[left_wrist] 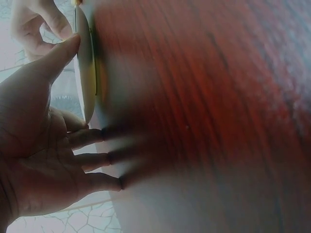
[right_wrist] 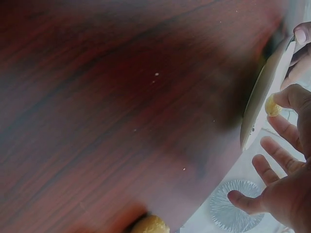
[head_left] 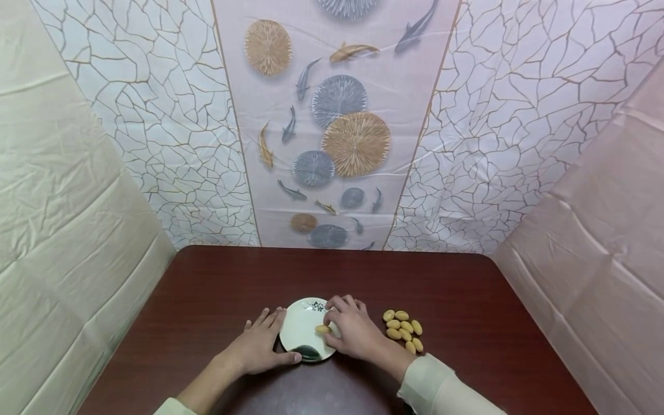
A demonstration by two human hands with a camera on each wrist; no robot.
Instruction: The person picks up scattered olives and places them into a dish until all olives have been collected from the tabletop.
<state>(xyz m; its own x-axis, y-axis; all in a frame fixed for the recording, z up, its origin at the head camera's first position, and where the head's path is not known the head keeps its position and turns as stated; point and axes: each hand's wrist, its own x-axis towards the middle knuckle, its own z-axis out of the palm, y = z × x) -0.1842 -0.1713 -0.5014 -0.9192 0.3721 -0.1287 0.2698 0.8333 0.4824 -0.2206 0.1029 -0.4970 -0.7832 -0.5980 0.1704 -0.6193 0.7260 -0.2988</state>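
Observation:
A round white plate with a dark floral print and a dark green patch lies on the table. My left hand rests at its left side with fingers spread and straight; the thumb touches the front rim, as the left wrist view also shows. Over the plate, my right hand pinches a yellow oval piece between thumb and index finger. That piece looks wrinkled in the right wrist view, close over the plate, while the other fingers stay loosely spread.
Several similar yellow oval pieces lie in a loose group to the right of the plate, beside my right forearm. The dark red-brown wooden table ends at a patterned cloth backdrop, with beige cloth on both sides.

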